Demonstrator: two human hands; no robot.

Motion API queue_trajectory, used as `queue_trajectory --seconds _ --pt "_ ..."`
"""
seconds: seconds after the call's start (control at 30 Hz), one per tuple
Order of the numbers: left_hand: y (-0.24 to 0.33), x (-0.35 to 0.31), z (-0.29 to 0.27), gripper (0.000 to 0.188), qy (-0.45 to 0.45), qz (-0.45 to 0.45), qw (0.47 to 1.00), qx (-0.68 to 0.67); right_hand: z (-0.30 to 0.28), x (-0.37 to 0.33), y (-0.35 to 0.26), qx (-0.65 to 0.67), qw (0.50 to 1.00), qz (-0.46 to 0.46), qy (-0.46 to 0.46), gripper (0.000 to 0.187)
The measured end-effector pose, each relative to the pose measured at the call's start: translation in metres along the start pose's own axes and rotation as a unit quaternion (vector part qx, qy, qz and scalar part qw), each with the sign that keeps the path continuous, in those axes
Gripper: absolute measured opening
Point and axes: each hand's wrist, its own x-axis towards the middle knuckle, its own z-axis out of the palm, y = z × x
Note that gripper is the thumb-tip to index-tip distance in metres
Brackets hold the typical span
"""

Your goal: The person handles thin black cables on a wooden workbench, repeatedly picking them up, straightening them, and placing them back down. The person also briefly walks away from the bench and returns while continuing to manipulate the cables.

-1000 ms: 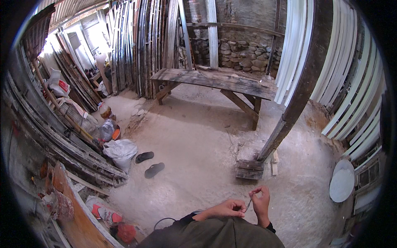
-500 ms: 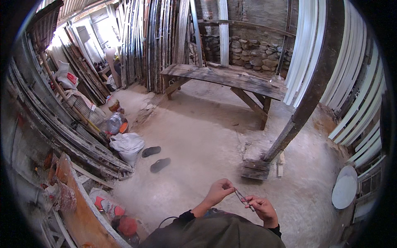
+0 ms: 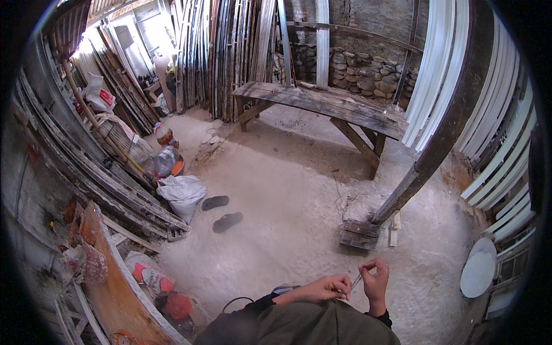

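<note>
At the lower edge, in front of a dark olive garment, my two hands are close together. A thin grey tweezer-like tool (image 3: 357, 280) slants between them, mostly hidden by fingers and too small to tell exactly. My right hand (image 3: 375, 283) is raised, its thumb and forefinger pinching the tool's upper end. Just left of it, my left hand (image 3: 329, 287) is closed, with fingers curled and pointing at the tool's lower end. Whatever the left fingertips hold is hidden.
A wooden bench (image 3: 316, 106) stands ahead. A dark post (image 3: 422, 167) on a wooden block (image 3: 360, 234) rises at right. Left lie two sandals (image 3: 227, 222), a white sack (image 3: 182, 194) and an orange-brown board (image 3: 106, 264). White discs (image 3: 478, 268) lean far right.
Both hands have shifted right. The right hand has risen and turned upright, the left has dropped slightly, and the tool now tilts the other way with less of it showing.
</note>
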Motion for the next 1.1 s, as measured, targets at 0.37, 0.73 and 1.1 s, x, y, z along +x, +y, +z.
queue_trajectory --seconds 0.37,0.73,1.1 --pt "0.029 -0.018 -0.044 0.009 0.236 0.004 0.955 0.177 -0.002 -0.003 -0.003 0.172 0.978 0.01 -0.121 0.01" --pt "0.014 -0.013 -0.044 0.006 0.321 0.053 0.925 0.195 -0.008 -0.006 -0.037 0.173 0.911 -0.128 -0.351 0.014" --pt "0.018 0.004 0.003 0.006 -0.095 -0.037 0.994 0.05 0.007 -0.003 -0.009 -0.047 0.989 -0.091 0.106 0.014"
